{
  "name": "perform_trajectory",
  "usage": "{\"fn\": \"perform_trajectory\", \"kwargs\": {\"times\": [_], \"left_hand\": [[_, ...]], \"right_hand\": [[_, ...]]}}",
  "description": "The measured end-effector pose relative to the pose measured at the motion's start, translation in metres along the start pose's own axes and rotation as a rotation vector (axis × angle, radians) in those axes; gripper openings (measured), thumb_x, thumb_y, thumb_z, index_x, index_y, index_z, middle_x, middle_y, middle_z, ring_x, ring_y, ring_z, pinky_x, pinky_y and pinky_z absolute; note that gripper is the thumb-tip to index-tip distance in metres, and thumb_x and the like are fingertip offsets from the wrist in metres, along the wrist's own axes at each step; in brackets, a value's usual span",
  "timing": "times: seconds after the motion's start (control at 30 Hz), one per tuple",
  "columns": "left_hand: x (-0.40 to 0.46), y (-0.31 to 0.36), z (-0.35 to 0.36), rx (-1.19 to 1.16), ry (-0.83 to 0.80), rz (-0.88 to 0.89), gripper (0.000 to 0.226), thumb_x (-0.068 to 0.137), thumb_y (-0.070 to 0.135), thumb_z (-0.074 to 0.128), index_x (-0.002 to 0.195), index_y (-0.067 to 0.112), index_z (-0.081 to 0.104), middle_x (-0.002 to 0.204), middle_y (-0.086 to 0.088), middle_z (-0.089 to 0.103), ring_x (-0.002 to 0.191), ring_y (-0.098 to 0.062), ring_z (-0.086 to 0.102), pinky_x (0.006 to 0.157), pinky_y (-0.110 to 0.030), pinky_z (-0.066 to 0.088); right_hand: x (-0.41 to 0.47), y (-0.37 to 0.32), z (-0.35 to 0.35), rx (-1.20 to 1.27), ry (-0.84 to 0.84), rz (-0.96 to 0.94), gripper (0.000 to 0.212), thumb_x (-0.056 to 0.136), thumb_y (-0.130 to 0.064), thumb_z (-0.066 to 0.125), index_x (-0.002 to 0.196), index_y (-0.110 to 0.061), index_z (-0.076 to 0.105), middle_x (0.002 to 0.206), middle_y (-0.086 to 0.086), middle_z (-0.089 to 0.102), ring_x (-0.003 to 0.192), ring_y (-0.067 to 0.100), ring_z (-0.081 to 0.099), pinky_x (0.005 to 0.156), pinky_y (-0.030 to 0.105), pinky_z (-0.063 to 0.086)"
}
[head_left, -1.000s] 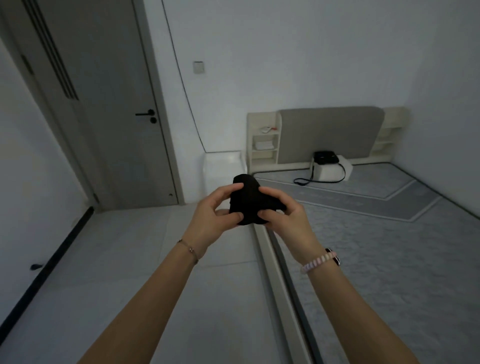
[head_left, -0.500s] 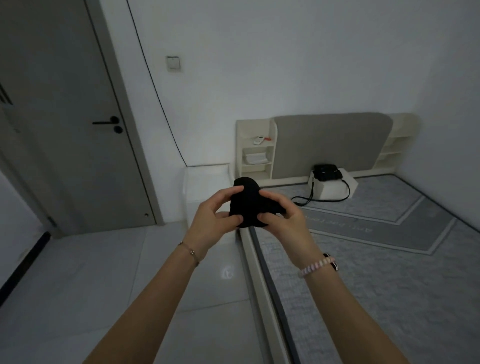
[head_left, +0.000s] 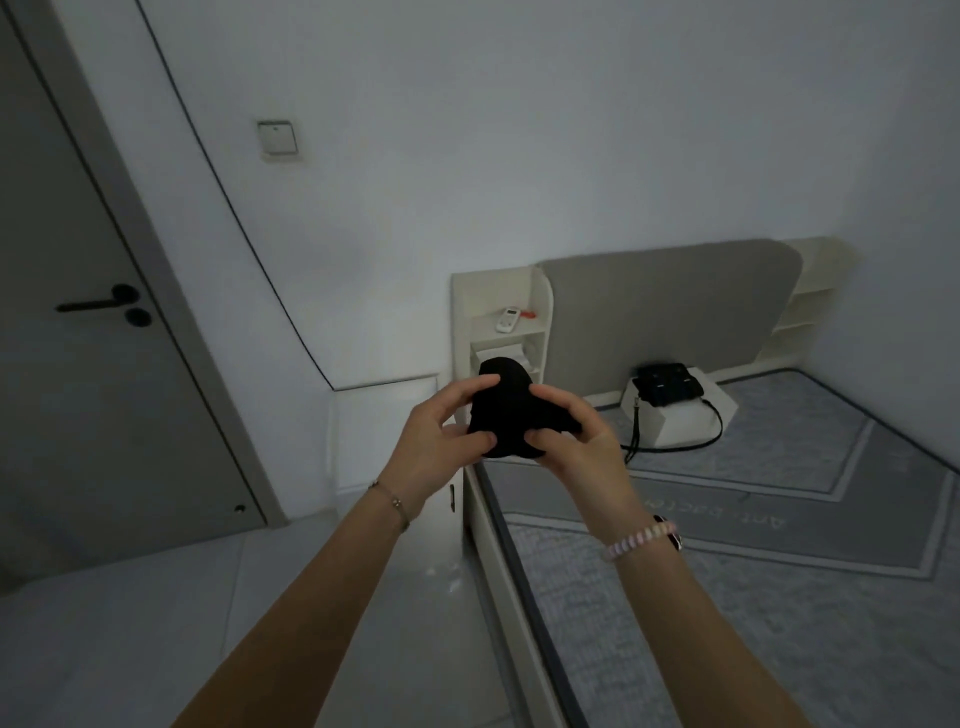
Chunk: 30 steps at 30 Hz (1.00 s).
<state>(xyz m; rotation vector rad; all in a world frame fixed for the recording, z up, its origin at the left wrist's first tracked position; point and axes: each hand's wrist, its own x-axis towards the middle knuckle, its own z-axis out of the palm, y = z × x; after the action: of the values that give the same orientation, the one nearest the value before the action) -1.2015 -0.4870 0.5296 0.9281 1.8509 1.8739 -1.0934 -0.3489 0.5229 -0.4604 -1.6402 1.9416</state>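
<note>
A dim bedroom is shown, closed in by a pale wall (head_left: 519, 130). The left side is taken up by a grey door (head_left: 104, 389), which is seen shut. The right side is filled by a mattress (head_left: 779, 623) under a grey patterned cover, backed by a padded grey headboard (head_left: 670, 312). A cream shelf unit (head_left: 467, 312) is fixed at the headboard's left end, and a white bedside cabinet (head_left: 384, 415) is set between door and bed.

A white box (head_left: 680, 426) is placed on the mattress near the headboard; a black device (head_left: 667, 388) is rested on top of it, and a black cord is trailed from it across the cover.

Both arms are stretched forward over the bed's left edge. The left hand (head_left: 436, 447) and the right hand (head_left: 582, 447) are brought close together, and a black fabric bundle (head_left: 506, 410) is gripped between them in mid-air (what kind of garment it is cannot be told). It is held from its left side by the curled thumb and fingers of the left hand and pinched from its right side by those of the right. In this view the bundle is seen in front of the shelf unit's lower compartments.

A light switch (head_left: 279, 137) is mounted on the wall, and a white remote (head_left: 508, 318) is laid on a shelf.
</note>
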Motion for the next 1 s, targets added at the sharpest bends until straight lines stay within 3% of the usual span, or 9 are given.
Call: {"fn": "perform_trajectory", "kwargs": {"times": [0.07,0.13,0.33,0.4,0.6,0.77,0.9,1.0], "left_hand": [[0.038,-0.013,-0.004,-0.011,-0.014,-0.007,0.060,0.082,-0.014,0.065,0.119,0.033,0.064,0.128,0.004,0.062,0.106,-0.027,0.069,0.075,-0.025,0.061],[0.075,-0.029,-0.009,-0.025,-0.027,0.004,0.060,0.083,-0.014,0.065,0.118,0.035,0.064,0.126,0.008,0.063,0.112,-0.028,0.066,0.077,-0.025,0.061],[0.194,-0.080,-0.019,-0.006,-0.005,-0.018,0.060,0.082,-0.014,0.065,0.119,0.033,0.065,0.130,0.004,0.063,0.118,-0.033,0.065,0.087,-0.038,0.062],[0.237,-0.092,-0.021,-0.002,0.005,-0.030,0.060,0.081,-0.016,0.065,0.118,0.032,0.065,0.126,0.007,0.064,0.118,-0.031,0.064,0.084,-0.033,0.062],[0.345,-0.118,-0.024,0.048,-0.007,-0.067,0.060,0.082,-0.014,0.066,0.121,0.031,0.061,0.129,0.001,0.062,0.088,-0.012,0.075,0.072,-0.022,0.059],[0.415,-0.153,-0.016,0.049,-0.053,-0.095,0.061,0.082,-0.013,0.067,0.119,0.035,0.063,0.128,0.006,0.063,0.114,-0.029,0.066,0.079,-0.025,0.059],[0.457,-0.190,-0.003,0.056,-0.083,-0.109,0.059,0.081,-0.016,0.066,0.122,0.026,0.061,0.122,0.011,0.064,0.126,-0.023,0.058,0.084,-0.023,0.059],[0.484,-0.229,0.008,-0.122,-0.065,-0.239,0.052,0.086,-0.010,0.065,0.131,0.016,0.060,0.133,-0.005,0.063,0.130,-0.030,0.055,0.099,-0.047,0.055]], "right_hand": [[0.040,0.011,0.001,0.007,0.005,-0.001,0.043,0.084,0.011,0.063,0.111,-0.021,0.073,0.116,0.006,0.070,0.115,0.029,0.066,0.089,0.043,0.060],[0.079,0.022,0.000,0.012,0.010,0.003,0.041,0.084,0.007,0.066,0.110,-0.023,0.074,0.120,0.010,0.070,0.116,0.031,0.065,0.094,0.050,0.057],[0.209,0.057,-0.005,0.014,-0.022,0.036,0.040,0.083,0.006,0.069,0.109,-0.023,0.075,0.117,0.007,0.071,0.114,0.030,0.067,0.091,0.049,0.059],[0.255,0.066,-0.008,0.032,-0.029,0.065,0.039,0.084,0.007,0.068,0.110,-0.021,0.074,0.118,0.007,0.070,0.113,0.029,0.068,0.091,0.049,0.059],[0.366,0.082,-0.016,0.090,-0.037,0.108,0.040,0.085,0.011,0.066,0.110,-0.018,0.072,0.119,0.009,0.070,0.114,0.031,0.067,0.089,0.044,0.060],[0.431,0.103,-0.033,0.105,0.009,0.145,0.039,0.084,0.012,0.065,0.109,-0.018,0.072,0.119,0.012,0.069,0.114,0.033,0.067,0.090,0.044,0.060],[0.467,0.128,-0.050,0.080,0.060,0.172,0.040,0.084,0.011,0.066,0.111,-0.018,0.072,0.120,0.010,0.070,0.115,0.030,0.067,0.090,0.043,0.059],[0.491,0.154,-0.069,0.078,0.142,0.188,0.040,0.084,0.011,0.066,0.112,-0.017,0.073,0.120,0.011,0.070,0.114,0.028,0.068,0.092,0.045,0.058]]}}
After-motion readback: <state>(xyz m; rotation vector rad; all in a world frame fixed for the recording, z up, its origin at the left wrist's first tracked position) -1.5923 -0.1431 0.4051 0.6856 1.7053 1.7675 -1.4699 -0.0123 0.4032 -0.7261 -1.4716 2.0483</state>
